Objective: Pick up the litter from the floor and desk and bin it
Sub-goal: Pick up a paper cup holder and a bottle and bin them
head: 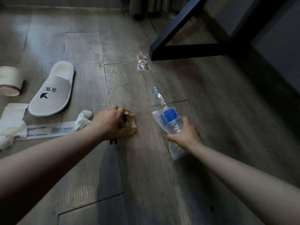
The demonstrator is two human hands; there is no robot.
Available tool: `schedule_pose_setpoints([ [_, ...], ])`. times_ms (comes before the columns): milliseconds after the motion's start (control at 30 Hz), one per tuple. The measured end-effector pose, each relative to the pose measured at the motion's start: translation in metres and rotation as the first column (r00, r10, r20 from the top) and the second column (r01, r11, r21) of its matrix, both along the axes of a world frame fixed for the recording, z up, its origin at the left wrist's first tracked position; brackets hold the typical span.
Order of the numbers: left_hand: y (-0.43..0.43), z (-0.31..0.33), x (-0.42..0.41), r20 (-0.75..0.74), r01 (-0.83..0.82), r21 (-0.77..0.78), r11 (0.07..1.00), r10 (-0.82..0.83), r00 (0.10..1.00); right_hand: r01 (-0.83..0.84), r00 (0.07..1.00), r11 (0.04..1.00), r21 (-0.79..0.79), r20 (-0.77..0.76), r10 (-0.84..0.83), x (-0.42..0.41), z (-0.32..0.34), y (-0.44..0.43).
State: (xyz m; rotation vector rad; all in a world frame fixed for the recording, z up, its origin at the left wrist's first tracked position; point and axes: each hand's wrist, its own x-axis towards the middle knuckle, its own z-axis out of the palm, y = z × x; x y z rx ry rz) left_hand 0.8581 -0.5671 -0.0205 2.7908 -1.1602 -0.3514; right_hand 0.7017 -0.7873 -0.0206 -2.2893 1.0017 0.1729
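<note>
My left hand (112, 122) reaches down to the wooden floor and grips a crumpled brown paper bag (130, 125), part of it hidden under the hand. My right hand (183, 132) holds a clear plastic water bottle (164, 109) with a blue label, together with a flat clear plastic wrapper (176, 151) that hangs below the wrist. The bottle's neck points away from me. A crumpled clear wrapper with red print (143, 62) lies farther off on the floor. A crumpled white tissue (83, 118) lies just left of my left hand.
A grey slipper (53, 90) lies at the left, with a paper cup (9, 83) on its side beyond it. White napkins (12, 120) and a long flat paper sleeve (47, 130) lie at the left edge. A dark furniture leg (175, 28) stands at the upper right.
</note>
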Motion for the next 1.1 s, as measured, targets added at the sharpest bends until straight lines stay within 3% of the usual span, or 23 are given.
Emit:
schedule_pose_setpoints([
  [267,0.003,-0.004,-0.009,-0.030,-0.047,0.101,0.994,0.051,0.998,-0.015,1.000,1.000,0.023,-0.010,0.015,-0.003,0.005,0.014],
  [600,-0.010,0.011,-0.011,-0.030,-0.087,0.118,0.989,0.091,0.995,-0.003,1.000,0.998,0.057,0.016,0.002,-0.006,0.007,0.018],
  [867,0.021,0.013,-0.015,-0.027,-0.217,-0.141,0.966,0.215,0.976,-0.004,0.998,0.997,0.076,0.058,-0.001,-0.014,0.032,0.023],
  [1100,0.032,0.064,-0.011,-0.021,-0.171,-0.194,0.966,0.170,0.985,0.029,0.980,0.996,0.079,0.192,-0.044,-0.005,0.073,0.037],
])
